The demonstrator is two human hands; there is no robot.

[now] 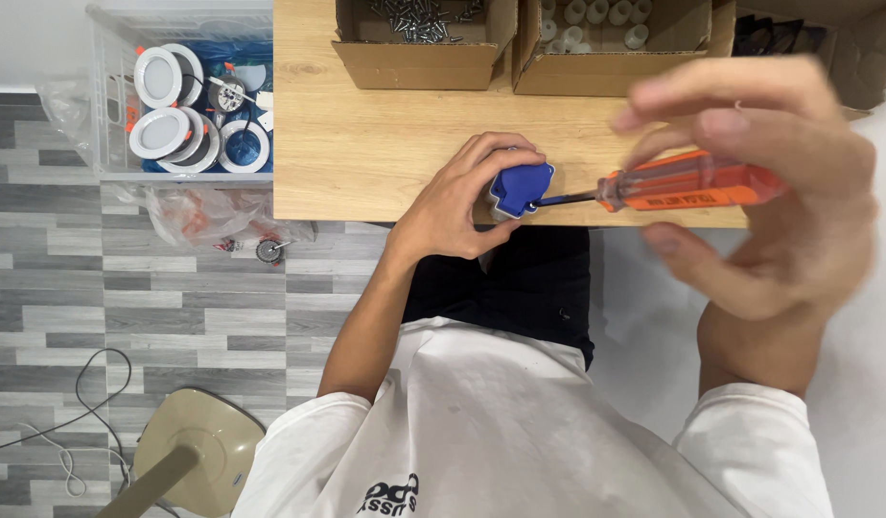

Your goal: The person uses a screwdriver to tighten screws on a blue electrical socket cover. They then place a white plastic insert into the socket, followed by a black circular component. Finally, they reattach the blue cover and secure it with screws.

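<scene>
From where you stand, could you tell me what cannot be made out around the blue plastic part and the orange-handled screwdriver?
Head view only:
- Blue plastic part: its lower side is hidden by the left hand.
- Orange-handled screwdriver: its tip is hidden where it meets the part, so no screw shows.
- Right hand: motion-blurred, so the grip is unclear.
- Cardboard boxes: cut off by the top edge; the small contents are hard to identify.

Two hands are in view, the left hand (457, 206) and the right hand (769, 192), with one blue plastic part (522, 187) and one orange screwdriver (683, 185). Three cardboard boxes (424, 43) sit along the far edge of one wooden table (366, 144). One clear bin (112, 105) holds about five round white lamps (158, 132), and one fan base (198, 451) stands on the floor.
</scene>
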